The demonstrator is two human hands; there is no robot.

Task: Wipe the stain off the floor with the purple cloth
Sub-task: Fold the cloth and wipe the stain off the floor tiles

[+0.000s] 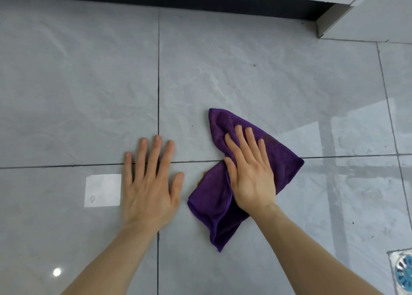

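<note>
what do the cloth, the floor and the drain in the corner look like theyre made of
Cloth: soft napped fabric, probably microfibre; matte, fuzzy surface, stitched edge, folds limply under the right hand.
Floor: glazed grey tile, likely ceramic or porcelain with a marble-like print; glossy, mirrors lights, dark grout lines.
Drain: shiny metal frame, probably stainless steel, with a blue insert that looks like plastic; only partly in view.

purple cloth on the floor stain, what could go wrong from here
1. The purple cloth is bunched, and a brown stain peeks out at its left edge; a stroke could miss that bit or smear it along the grout line.
2. The right hand presses flat rather than gripping, so the cloth may slip or fold under.
3. The left hand bears on the glossy tile floor; if wet, it could slide.
</note>
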